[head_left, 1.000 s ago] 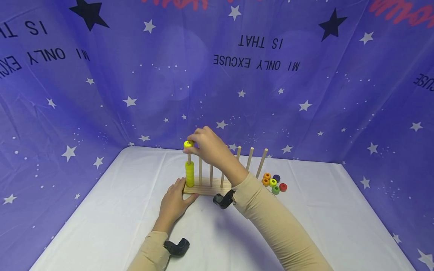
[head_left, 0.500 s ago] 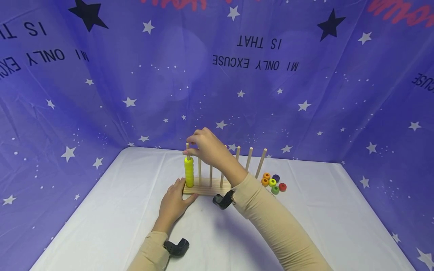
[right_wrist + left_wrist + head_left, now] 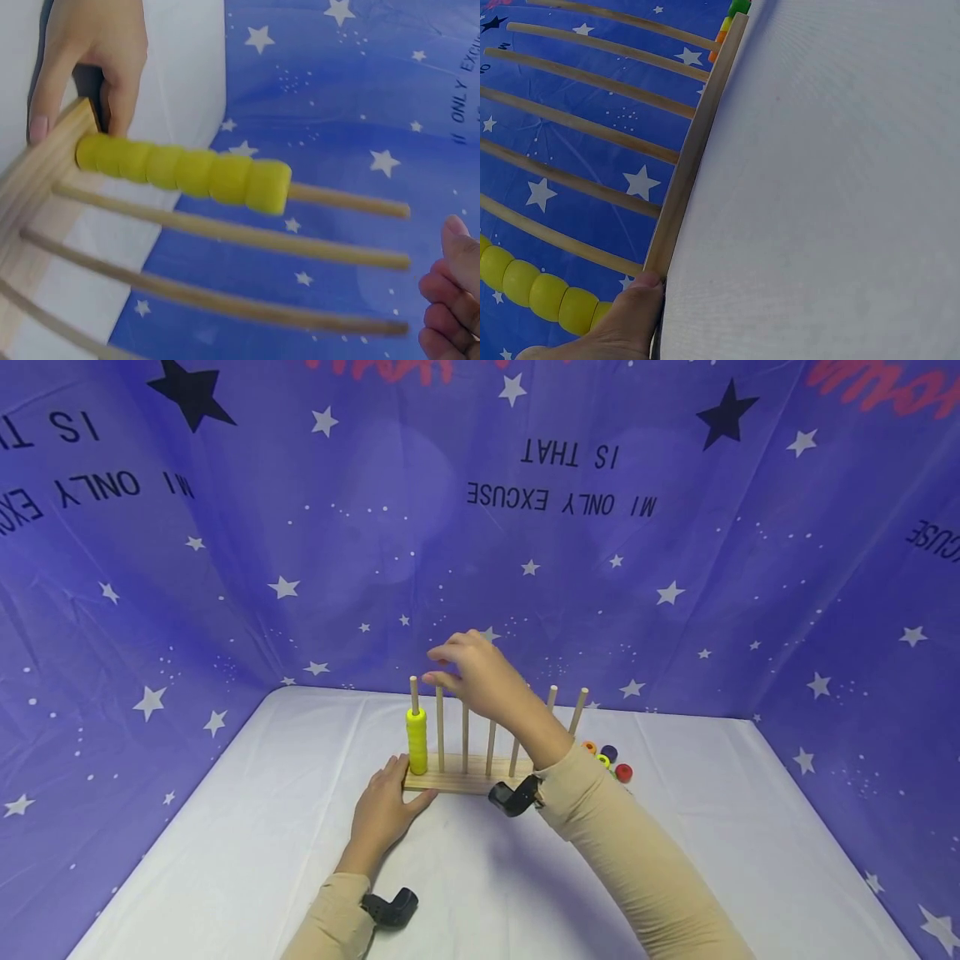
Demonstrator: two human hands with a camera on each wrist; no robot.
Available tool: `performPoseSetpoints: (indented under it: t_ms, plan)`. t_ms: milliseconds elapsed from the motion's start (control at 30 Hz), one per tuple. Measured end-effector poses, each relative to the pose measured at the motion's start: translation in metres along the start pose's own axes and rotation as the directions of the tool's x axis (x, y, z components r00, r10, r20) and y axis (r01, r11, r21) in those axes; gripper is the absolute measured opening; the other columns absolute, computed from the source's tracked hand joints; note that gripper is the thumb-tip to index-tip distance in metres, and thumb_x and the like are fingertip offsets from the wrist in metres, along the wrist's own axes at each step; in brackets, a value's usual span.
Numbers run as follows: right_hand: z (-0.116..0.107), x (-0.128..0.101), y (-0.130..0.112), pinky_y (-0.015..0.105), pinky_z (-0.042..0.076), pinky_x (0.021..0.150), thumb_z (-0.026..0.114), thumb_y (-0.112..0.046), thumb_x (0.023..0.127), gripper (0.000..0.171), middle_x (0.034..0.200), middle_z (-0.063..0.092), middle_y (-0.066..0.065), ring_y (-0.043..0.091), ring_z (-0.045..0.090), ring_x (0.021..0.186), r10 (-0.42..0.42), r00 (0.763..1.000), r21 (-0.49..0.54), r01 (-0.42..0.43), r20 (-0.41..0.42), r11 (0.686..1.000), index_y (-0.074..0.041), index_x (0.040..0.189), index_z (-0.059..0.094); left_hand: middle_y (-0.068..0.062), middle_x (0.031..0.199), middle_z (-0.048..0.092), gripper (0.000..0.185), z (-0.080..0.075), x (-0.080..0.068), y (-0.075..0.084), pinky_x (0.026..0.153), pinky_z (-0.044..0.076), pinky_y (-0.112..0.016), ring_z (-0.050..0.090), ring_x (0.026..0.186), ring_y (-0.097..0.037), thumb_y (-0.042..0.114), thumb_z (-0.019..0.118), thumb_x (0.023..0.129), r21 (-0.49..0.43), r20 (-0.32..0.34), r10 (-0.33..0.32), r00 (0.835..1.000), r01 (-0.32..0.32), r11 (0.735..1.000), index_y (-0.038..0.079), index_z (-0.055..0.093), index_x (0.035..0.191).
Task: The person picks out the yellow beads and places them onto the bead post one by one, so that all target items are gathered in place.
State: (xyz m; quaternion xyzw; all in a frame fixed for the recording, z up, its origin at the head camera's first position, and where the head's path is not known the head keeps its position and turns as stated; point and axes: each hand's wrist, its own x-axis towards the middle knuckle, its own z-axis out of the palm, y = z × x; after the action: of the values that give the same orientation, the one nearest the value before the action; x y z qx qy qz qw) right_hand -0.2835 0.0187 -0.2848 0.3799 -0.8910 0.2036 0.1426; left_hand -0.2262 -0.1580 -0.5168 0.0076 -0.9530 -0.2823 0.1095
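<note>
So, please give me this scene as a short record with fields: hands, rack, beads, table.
left hand: holds the left end of the wooden peg rack
right hand: empty, fingers loose, above the pegs
yellow beads: stacked on the leftmost peg
other pegs: bare
loose beads: orange, green, red, dark blue, right of the rack
table: white cloth

A white tablecloth (image 3: pixel 262 827) is covering the table. A blue star-printed backdrop (image 3: pixel 225 568) is hanging behind the tablecloth and along both of its sides. Inverted black lettering (image 3: pixel 562 502) is showing on the backdrop above the tablecloth's far edge. Dark stars (image 3: pixel 731 414) are sitting near the backdrop's top.
</note>
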Motion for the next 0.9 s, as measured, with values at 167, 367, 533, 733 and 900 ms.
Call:
performPoseSetpoints:
  t_ms: [167, 367, 533, 733, 900]
  plan:
    - [-0.019, -0.015, 0.014, 0.03, 0.047, 0.09, 0.063, -0.029, 0.091, 0.032, 0.107, 0.066, 0.002, 0.017, 0.053, 0.1, -0.035, 0.991, -0.015, 0.033, -0.126, 0.999, -0.01, 0.116, 0.067, -0.017, 0.148, 0.039, 0.086, 0.001, 0.0, 0.001, 0.109, 0.033, -0.058, 0.037, 0.136, -0.039, 0.057, 0.065, 0.081, 0.002, 0.009, -0.017, 1.0, 0.017, 1.0, 0.007, 0.036, 0.145]
    - [-0.041, -0.048, 0.04, 0.035, 0.046, 0.085, 0.063, -0.022, 0.091, 0.03, 0.106, 0.067, 0.005, 0.02, 0.053, 0.099, -0.022, 0.954, 0.026, 0.031, -0.298, 0.999, -0.009, 0.117, 0.066, -0.017, 0.148, 0.039, 0.087, 0.002, 0.0, 0.002, 0.109, 0.033, -0.057, 0.038, 0.135, -0.04, 0.058, 0.065, 0.08, 0.0, 0.012, -0.014, 1.0, 0.014, 1.0, 0.007, 0.037, 0.145]
    - [-0.057, -0.082, 0.065, 0.039, 0.044, 0.086, 0.065, -0.018, 0.09, 0.029, 0.106, 0.067, 0.006, 0.022, 0.054, 0.101, 0.06, 0.91, 0.061, -0.038, -0.41, 0.997, -0.009, 0.117, 0.066, -0.017, 0.149, 0.039, 0.087, 0.002, 0.001, 0.001, 0.109, 0.033, -0.057, 0.038, 0.135, -0.041, 0.06, 0.064, 0.08, 0.004, 0.016, -0.01, 1.0, 0.01, 1.0, 0.008, 0.036, 0.145]
    - [-0.063, -0.119, 0.1, 0.044, 0.041, 0.091, 0.065, -0.017, 0.089, 0.032, 0.11, 0.065, 0.008, 0.024, 0.055, 0.106, 0.23, 0.874, 0.116, -0.199, -0.429, 0.973, -0.009, 0.121, 0.064, -0.017, 0.149, 0.038, 0.088, 0.002, 0.001, -0.001, 0.109, 0.033, -0.057, 0.038, 0.135, -0.042, 0.061, 0.063, 0.08, 0.008, 0.017, -0.015, 1.0, 0.015, 1.0, 0.008, 0.036, 0.145]
    - [-0.048, -0.146, 0.129, 0.046, 0.041, 0.092, 0.063, -0.018, 0.091, 0.034, 0.11, 0.063, 0.008, 0.026, 0.054, 0.108, 0.363, 0.874, 0.128, -0.34, -0.322, 0.932, -0.009, 0.124, 0.062, -0.018, 0.149, 0.037, 0.089, 0.002, 0.001, -0.002, 0.11, 0.033, -0.057, 0.037, 0.135, -0.042, 0.061, 0.062, 0.081, 0.016, 0.022, -0.013, 1.0, 0.013, 1.0, 0.006, 0.035, 0.145]
